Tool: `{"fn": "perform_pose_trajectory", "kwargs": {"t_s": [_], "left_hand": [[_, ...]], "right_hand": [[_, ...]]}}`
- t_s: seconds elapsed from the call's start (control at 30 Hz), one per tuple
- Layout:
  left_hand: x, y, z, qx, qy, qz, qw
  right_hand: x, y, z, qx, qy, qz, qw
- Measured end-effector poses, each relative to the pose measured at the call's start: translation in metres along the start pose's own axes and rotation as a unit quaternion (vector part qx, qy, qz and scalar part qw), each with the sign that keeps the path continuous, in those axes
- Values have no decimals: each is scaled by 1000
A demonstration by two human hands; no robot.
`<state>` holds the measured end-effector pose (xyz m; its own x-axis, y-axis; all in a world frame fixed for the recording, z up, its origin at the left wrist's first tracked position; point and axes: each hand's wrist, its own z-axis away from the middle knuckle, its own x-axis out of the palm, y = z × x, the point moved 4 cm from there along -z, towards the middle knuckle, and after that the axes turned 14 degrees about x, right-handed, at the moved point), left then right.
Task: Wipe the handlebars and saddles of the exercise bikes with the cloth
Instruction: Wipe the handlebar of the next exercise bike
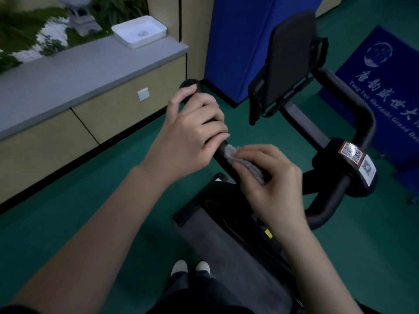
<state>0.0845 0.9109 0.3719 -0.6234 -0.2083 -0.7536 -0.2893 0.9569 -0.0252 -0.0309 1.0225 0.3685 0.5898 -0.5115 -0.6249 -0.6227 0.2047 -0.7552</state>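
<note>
We found the person standing at one bike, both hands on the left arm of the handlebar (367, 121). The left hand (195, 130) gripped the bar near its tip (188, 84), fingers curled over the top, apparently to steady it. The right hand (272, 177) held the cloth (238, 160), fingers curled over it and pressing it onto the bar just below the left hand; the two hands were almost touching. The cloth, pale and crumpled, lay wrapped partly round the bar, mostly covered by the fingers. We judged the step in hand to be the wiping of this left arm, early in the task as a whole. The right arm of the handlebar, the centre clamp with its stickers (351, 152) and the screen holder (292, 64) had no hand or cloth on them. No saddle was in view. The next move, in our judgement, calls for the left hand to shift or let go, since it covered the stretch towards the tip, and for the cloth to be drawn along the bar under firm pressure.
</note>
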Motion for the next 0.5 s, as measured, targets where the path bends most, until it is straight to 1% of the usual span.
{"fn": "perform_pose_trajectory", "kwargs": {"t_s": [0.07, 0.17, 0.27, 0.33, 0.4, 0.43, 0.5], "left_hand": [[-1, 1, 1, -6, -6, -3, 1000], [-1, 3, 0, -15, -12, -2, 1000], [0, 5, 0, -22, -11, -7, 1000], [1, 6, 1, -27, -6, -14, 1000], [1, 6, 1, -31, -3, -13, 999], [1, 6, 1, -31, -2, -13, 999], [0, 6, 2, -28, -2, -12, 1000]], "right_hand": [[6, -5, 1, -40, -20, 8, 999], [-8, 5, 10, -82, -51, 17, 995], [-24, 17, 13, -67, -54, -2, 996], [-21, 17, 3, -29, -49, -16, 998], [-9, 17, -15, 40, -66, -37, 996], [-2, 19, -26, 87, -88, -59, 991], [11, 24, -45, 184, -148, -99, 967]]}}
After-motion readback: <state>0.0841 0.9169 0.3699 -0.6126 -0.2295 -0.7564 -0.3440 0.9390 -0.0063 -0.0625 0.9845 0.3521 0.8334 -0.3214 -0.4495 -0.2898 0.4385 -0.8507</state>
